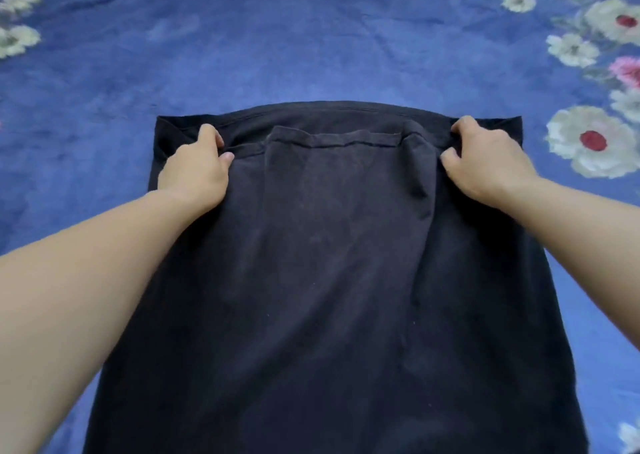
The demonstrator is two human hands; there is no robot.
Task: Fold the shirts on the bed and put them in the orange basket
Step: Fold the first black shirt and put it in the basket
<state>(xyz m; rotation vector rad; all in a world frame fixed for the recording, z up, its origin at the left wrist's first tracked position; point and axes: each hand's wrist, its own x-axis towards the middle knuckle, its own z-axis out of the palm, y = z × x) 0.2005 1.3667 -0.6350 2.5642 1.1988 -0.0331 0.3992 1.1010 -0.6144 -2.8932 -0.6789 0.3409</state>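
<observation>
A blue sheet (311, 45) printed with flowers (17, 40) is spread over the bed. Near the far left corner of the shirt (329, 263), a fold of cloth is gripped by the left hand (197, 169), its fingers (210, 134) curled over the edge. The dark shirt is laid flat mid-bed, one panel folded in. Its far right corner is gripped likewise by the right hand (485, 163).
</observation>
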